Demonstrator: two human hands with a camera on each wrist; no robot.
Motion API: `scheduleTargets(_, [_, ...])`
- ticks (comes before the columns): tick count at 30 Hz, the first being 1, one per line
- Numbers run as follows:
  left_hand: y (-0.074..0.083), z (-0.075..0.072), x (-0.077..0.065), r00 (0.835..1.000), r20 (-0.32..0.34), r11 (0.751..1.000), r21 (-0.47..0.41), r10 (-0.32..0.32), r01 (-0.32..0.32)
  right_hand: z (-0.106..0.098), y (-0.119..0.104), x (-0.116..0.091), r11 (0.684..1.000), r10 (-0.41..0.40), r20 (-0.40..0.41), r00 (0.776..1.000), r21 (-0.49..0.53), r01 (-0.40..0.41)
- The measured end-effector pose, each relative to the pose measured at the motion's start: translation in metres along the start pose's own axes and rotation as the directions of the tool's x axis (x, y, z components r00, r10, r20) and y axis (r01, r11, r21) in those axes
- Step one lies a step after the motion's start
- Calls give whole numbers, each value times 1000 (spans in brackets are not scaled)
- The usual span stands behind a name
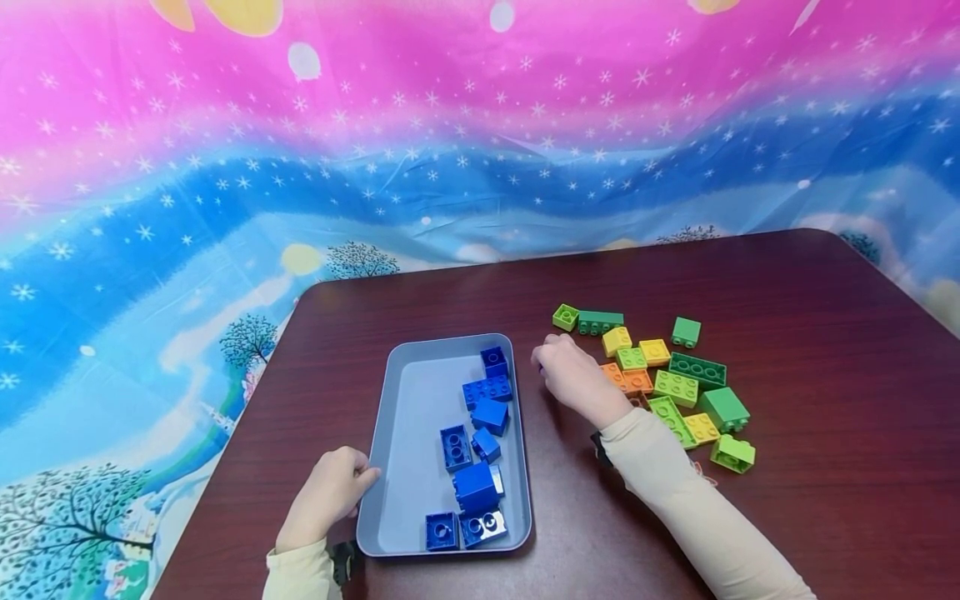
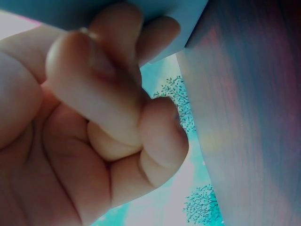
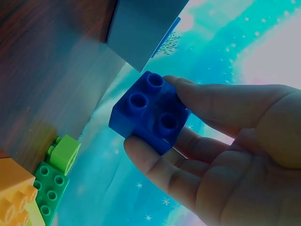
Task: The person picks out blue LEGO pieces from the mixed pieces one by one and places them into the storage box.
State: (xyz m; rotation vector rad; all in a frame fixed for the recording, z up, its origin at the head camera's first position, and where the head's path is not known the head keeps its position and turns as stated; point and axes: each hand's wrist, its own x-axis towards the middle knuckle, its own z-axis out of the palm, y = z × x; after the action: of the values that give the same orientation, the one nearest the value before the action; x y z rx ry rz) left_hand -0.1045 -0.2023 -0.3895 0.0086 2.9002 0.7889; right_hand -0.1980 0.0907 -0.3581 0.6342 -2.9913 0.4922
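Observation:
My right hand (image 1: 573,373) pinches a blue toy brick (image 3: 148,110) between thumb and fingers, just right of the tray's right wall. The right wrist view shows its round studs; from the head it is almost wholly covered by the hand. At the left wall of the grey-blue tray (image 1: 416,400), my left hand (image 1: 330,492) holds the rim, its fingers curled. In the left wrist view, the thumb and fingertips (image 2: 160,37) meet the tray's edge. Several blue bricks (image 1: 476,487) lie in the tray, mostly along its right side, some upside down.
Right of the tray, under and beyond my right forearm, several green, yellow and orange bricks (image 1: 677,387) lie spread on the dark wooden table (image 1: 840,350). A light green brick (image 1: 566,317) and a darker green one (image 1: 600,322) lie farther back. Behind the table hangs a patterned cloth (image 1: 480,167).

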Motion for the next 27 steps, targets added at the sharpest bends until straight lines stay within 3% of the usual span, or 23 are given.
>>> scheduleTargets(27, [0, 0, -1, 1000, -7, 1000, 2, 11, -11, 3, -24, -8, 998, -55, 0, 998, -29, 55])
